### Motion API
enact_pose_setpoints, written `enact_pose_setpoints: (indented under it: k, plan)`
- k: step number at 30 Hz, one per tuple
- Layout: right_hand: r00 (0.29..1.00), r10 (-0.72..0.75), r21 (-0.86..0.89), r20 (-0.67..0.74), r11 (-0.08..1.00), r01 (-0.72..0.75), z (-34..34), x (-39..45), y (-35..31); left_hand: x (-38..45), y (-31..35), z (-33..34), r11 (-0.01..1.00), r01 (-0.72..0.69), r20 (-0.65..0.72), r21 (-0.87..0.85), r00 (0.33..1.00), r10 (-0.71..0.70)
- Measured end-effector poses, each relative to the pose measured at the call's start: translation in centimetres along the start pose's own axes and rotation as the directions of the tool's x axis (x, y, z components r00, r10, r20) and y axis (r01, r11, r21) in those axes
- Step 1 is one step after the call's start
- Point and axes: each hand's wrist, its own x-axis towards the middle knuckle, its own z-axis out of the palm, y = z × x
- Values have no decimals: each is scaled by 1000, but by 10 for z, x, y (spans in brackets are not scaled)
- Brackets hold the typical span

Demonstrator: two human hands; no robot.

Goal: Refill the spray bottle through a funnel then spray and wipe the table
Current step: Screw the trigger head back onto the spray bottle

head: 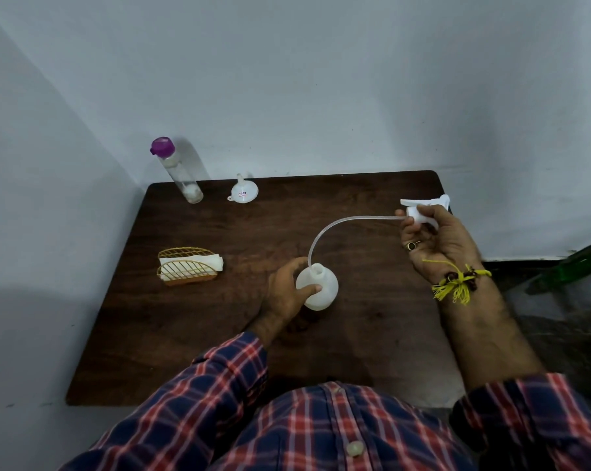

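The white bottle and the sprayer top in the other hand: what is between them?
In the head view, a thin clear tube curves from the bottle mouth up to the sprayer top that the right hand holds.

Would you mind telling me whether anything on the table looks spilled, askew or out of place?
No spill shows. The funnel lies tipped on its side at the far edge, and the spray head is off the bottle, its tube end at the neck.

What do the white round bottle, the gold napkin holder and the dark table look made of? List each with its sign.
White round bottle: likely translucent matte plastic, milky and dull.
Gold napkin holder: seemingly painted metal wire, thin curved bars.
Dark table: wood or wood-look laminate, with visible grain.
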Motion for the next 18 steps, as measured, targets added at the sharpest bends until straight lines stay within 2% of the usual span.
enact_pose_setpoints:
  k: [12,15,18]
  plan:
    - [996,-82,-76,-34,994,79,-18,9,8,0,-4,3,999,-40,-2,15,999,40]
    - [983,-183,-192,-31,966,174,-24,14,17,-1,0,1,999,-52,-5,6,999,52]
    - [937,-349,-366,-1,872,324,-24,15,32,-1,2,0,999,-45,2,1,999,45]
